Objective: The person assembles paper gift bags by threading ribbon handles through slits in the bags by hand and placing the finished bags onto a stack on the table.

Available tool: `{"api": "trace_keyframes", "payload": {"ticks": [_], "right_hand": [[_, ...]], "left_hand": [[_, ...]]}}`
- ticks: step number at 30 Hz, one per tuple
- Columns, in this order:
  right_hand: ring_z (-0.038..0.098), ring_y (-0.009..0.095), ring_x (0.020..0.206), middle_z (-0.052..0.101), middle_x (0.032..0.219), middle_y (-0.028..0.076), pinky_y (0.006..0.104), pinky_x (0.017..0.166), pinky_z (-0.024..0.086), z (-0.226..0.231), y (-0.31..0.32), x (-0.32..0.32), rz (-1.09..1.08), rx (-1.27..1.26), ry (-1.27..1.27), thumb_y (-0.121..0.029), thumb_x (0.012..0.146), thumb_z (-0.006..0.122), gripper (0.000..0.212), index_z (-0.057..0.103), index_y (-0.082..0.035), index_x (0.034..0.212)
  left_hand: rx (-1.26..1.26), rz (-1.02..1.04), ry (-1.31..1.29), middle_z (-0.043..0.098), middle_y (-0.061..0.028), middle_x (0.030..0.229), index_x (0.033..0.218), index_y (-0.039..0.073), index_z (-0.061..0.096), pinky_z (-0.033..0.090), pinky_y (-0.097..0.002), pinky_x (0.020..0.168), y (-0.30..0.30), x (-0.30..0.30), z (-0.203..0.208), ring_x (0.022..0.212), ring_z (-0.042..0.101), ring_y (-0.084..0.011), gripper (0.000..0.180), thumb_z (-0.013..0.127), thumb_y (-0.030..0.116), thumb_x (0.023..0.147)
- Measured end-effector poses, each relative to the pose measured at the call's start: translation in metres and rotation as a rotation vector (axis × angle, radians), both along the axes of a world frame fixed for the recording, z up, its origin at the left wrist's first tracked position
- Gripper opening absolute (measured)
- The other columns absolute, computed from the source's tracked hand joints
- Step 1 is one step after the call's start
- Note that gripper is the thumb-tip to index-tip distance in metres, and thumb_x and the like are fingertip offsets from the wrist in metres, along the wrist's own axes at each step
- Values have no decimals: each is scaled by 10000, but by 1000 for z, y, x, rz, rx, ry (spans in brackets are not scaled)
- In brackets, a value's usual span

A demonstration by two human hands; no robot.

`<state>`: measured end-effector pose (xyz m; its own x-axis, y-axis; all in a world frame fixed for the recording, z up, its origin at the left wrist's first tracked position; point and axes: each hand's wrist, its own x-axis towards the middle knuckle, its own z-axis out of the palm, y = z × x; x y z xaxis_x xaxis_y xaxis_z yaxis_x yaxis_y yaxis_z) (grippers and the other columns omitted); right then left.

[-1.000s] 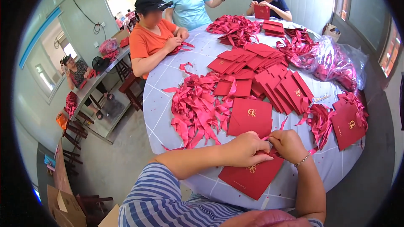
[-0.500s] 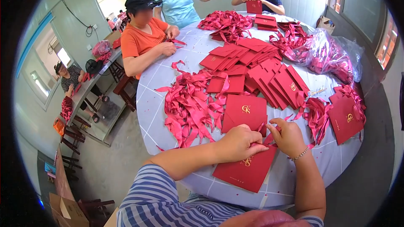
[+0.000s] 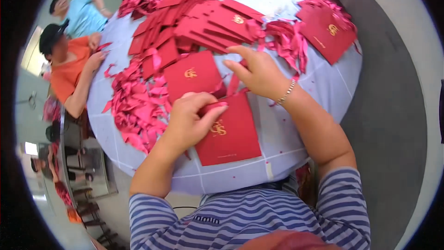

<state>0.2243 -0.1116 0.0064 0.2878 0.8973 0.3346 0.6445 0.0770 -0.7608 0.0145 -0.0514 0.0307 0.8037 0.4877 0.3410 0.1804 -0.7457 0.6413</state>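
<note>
A flat red paper bag (image 3: 230, 143) with a gold emblem lies in front of me at the table's near edge. My left hand (image 3: 187, 118) pinches at its upper left edge, thumb against curled fingers; whether a ribbon end is caught there too is hidden. My right hand (image 3: 261, 74), with a bracelet at the wrist, hovers above the bag's upper right, thumb and forefinger apart. A pink-red ribbon (image 3: 233, 84) stands up from the bag's top edge, below the right fingertips. Just beyond lies another red bag (image 3: 192, 75), partly covered by the left hand.
Loose ribbons (image 3: 134, 106) are heaped at left, with more ribbons (image 3: 287, 46) at right. Stacked red bags (image 3: 203, 25) fill the middle of the round table. Another bag (image 3: 329, 34) lies far right. A person in orange (image 3: 71, 67) works at the left rim, beside a person in light blue (image 3: 84, 16).
The view has swung, shifting the table leftward in the picture. My hands have moved apart; the right thumb and forefinger have spread, while the left still pinches at the bag.
</note>
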Motion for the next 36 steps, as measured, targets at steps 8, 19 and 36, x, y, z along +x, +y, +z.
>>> {"api": "trace_keyframes", "payload": {"ticks": [8, 19, 36], "right_hand": [[541, 86, 750, 626, 822, 32, 262, 655, 448, 14, -10, 0, 461, -102, 70, -275, 831, 781, 324, 648, -26, 991], [547, 48, 762, 589, 832, -21, 192, 652, 429, 40, -30, 20, 187, 31, 467, 34, 854, 665, 101, 631, -17, 934], [595, 204, 1135, 566, 1308, 136, 317, 930, 497, 60, -65, 122, -366, 416, 600, -105, 945, 626, 584, 346, -10, 1449]], "left_hand": [[-156, 228, -71, 638, -95, 678, 772, 35, 662, 445, -331, 581, 5, -9, -6, 622, 593, -226, 138, 763, 124, 804], [276, 141, -289, 591, -154, 1187, 1245, 34, 551, 458, -385, 946, 17, -10, -15, 1118, 559, -296, 536, 778, 229, 800], [-1039, 86, -259, 692, -70, 1062, 1145, -24, 629, 533, -312, 849, 13, 4, -30, 945, 649, -142, 313, 675, 194, 926]]}}
